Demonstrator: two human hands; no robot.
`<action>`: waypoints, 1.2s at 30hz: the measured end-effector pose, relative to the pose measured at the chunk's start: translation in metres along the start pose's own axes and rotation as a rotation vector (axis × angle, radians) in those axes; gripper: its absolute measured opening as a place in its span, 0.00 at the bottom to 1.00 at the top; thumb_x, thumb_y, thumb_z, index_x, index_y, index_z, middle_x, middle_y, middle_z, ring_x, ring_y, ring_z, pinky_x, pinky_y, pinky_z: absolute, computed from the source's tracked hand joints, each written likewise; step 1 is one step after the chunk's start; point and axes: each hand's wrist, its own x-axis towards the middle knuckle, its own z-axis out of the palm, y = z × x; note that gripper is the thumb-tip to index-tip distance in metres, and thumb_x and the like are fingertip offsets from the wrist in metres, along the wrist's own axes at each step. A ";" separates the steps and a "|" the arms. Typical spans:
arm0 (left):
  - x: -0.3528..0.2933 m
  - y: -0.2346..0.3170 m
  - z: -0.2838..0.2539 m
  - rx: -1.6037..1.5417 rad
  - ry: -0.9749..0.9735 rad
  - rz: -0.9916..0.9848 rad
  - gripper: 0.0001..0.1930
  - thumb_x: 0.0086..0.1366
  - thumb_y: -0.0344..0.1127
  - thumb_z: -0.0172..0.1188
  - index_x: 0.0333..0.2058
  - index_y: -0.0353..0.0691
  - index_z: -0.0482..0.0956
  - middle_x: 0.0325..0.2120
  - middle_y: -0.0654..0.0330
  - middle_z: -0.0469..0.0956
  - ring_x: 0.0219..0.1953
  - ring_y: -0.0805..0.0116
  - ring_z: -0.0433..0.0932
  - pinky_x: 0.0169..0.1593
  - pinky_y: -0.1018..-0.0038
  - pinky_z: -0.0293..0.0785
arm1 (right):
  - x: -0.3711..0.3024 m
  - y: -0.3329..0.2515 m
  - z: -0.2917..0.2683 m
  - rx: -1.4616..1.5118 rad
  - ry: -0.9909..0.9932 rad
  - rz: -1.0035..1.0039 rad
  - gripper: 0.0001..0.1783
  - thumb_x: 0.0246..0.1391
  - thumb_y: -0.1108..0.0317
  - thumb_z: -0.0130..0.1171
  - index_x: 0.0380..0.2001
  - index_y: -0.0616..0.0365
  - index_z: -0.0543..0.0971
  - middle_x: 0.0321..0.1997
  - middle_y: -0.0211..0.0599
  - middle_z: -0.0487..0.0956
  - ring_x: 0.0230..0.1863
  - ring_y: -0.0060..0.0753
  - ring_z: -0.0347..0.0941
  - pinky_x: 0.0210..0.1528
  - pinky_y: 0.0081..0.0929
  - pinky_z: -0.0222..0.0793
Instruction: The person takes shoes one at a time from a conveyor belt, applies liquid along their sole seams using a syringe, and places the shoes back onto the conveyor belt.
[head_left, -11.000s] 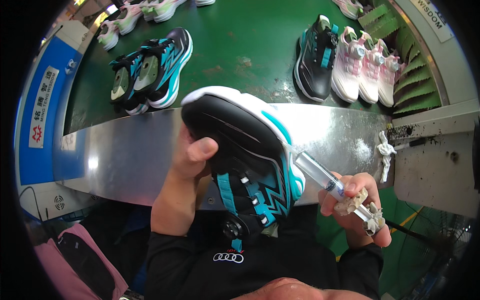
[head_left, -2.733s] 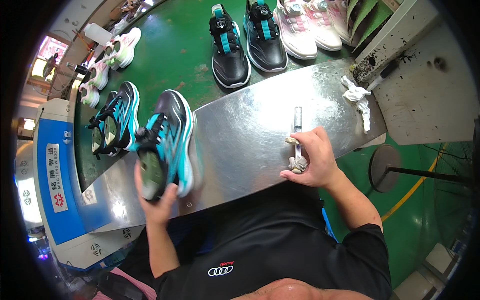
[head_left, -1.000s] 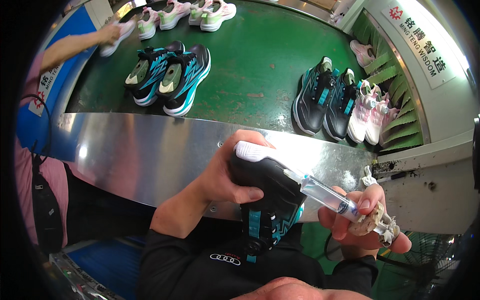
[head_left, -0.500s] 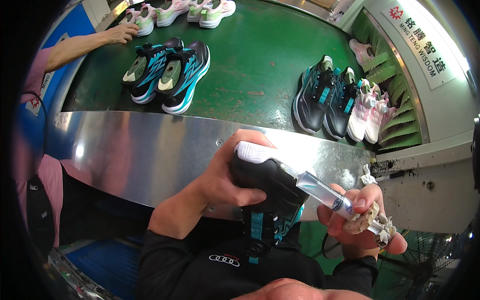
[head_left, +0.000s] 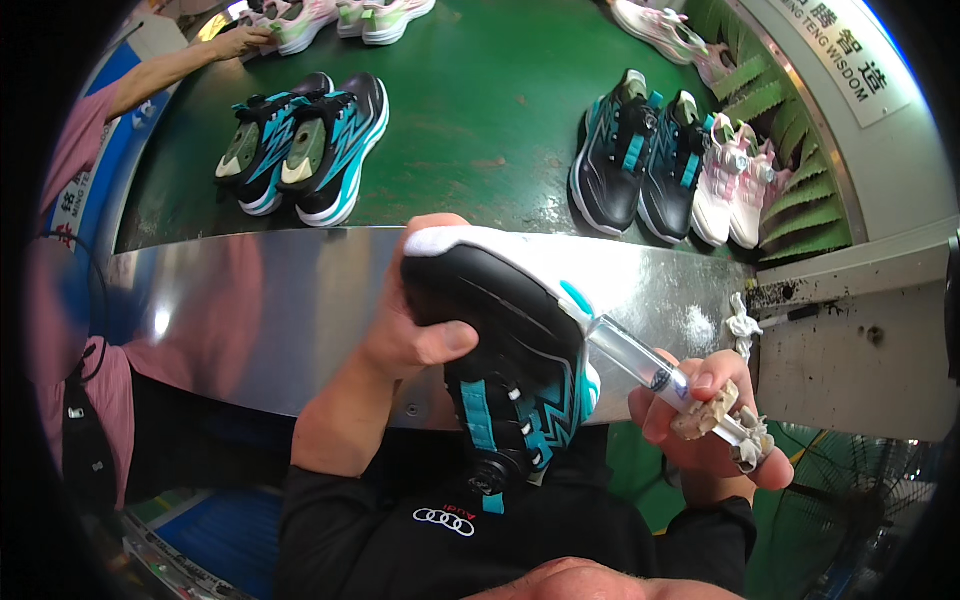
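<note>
A black and teal sneaker (head_left: 490,310) with a white sole is gripped by my left hand (head_left: 395,335), fingers wrapped around its toe end and thumb on the upper. It is tilted, with the sole edge facing up and away. My right hand (head_left: 690,435) is closed around a clear syringe (head_left: 637,358), whose tip meets the sneaker's sole edge near the teal patch. Lumpy, beige, dried-looking material coats the syringe's flange and plunger end. A dial and a teal pull tab hang at the sneaker's lower end.
Black and teal sneakers (head_left: 335,150) stand in pairs on the green conveyor belt (head_left: 470,130), with pink ones (head_left: 735,195) at right. A steel ledge (head_left: 250,320) borders the belt. At far left, another person's hand (head_left: 240,43) touches a pink shoe. A fan (head_left: 850,520) sits lower right.
My left hand has turned the sneaker and shifted it left, and the syringe tip has moved along the sole edge. Shoes on the belt have shifted slightly; another pink shoe shows at upper right.
</note>
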 end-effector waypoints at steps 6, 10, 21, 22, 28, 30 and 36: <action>0.006 -0.002 -0.002 -0.079 0.087 -0.087 0.38 0.43 0.38 0.66 0.54 0.34 0.61 0.46 0.51 0.72 0.48 0.60 0.73 0.54 0.66 0.69 | -0.011 0.015 -0.015 0.057 -0.044 -0.073 0.53 0.34 0.34 0.66 0.52 0.67 0.62 0.41 0.46 0.69 0.41 0.33 0.67 0.41 0.22 0.60; 0.007 -0.015 -0.007 -0.125 0.117 -0.049 0.37 0.47 0.39 0.61 0.56 0.33 0.60 0.47 0.48 0.72 0.49 0.56 0.74 0.53 0.63 0.72 | -0.019 0.023 -0.019 0.092 0.025 -0.076 0.54 0.32 0.35 0.69 0.52 0.67 0.63 0.41 0.45 0.68 0.42 0.34 0.67 0.42 0.24 0.61; 0.010 -0.020 -0.022 -0.229 0.225 -0.179 0.33 0.53 0.43 0.58 0.54 0.30 0.63 0.46 0.47 0.73 0.46 0.55 0.76 0.50 0.63 0.74 | -0.043 0.037 -0.030 0.071 0.094 0.037 0.54 0.32 0.37 0.70 0.52 0.69 0.64 0.41 0.41 0.69 0.42 0.29 0.67 0.44 0.22 0.60; 0.011 -0.020 -0.024 -0.262 0.214 -0.198 0.32 0.53 0.43 0.58 0.54 0.30 0.63 0.46 0.47 0.73 0.46 0.55 0.76 0.50 0.63 0.74 | -0.045 0.038 -0.031 0.064 0.077 0.028 0.54 0.32 0.37 0.70 0.52 0.69 0.64 0.41 0.41 0.69 0.42 0.29 0.67 0.43 0.22 0.60; 0.013 -0.019 -0.026 -0.385 0.274 -0.308 0.29 0.55 0.46 0.57 0.51 0.32 0.68 0.45 0.48 0.75 0.43 0.56 0.77 0.49 0.63 0.74 | -0.064 0.039 -0.029 0.093 0.088 0.054 0.53 0.33 0.40 0.71 0.52 0.70 0.64 0.41 0.42 0.69 0.41 0.30 0.67 0.43 0.22 0.60; 0.015 -0.021 -0.030 -0.397 0.277 -0.304 0.28 0.56 0.46 0.56 0.51 0.32 0.68 0.44 0.48 0.75 0.44 0.56 0.77 0.49 0.63 0.74 | -0.071 0.038 -0.028 0.117 0.080 0.061 0.52 0.33 0.42 0.72 0.52 0.71 0.65 0.42 0.43 0.68 0.42 0.31 0.68 0.43 0.21 0.60; 0.018 -0.028 -0.046 -0.370 0.253 -0.287 0.24 0.61 0.44 0.53 0.51 0.33 0.68 0.44 0.50 0.75 0.44 0.59 0.77 0.49 0.64 0.74 | -0.086 0.042 -0.031 0.111 0.049 0.032 0.52 0.32 0.42 0.73 0.52 0.72 0.65 0.43 0.44 0.67 0.42 0.31 0.68 0.43 0.20 0.61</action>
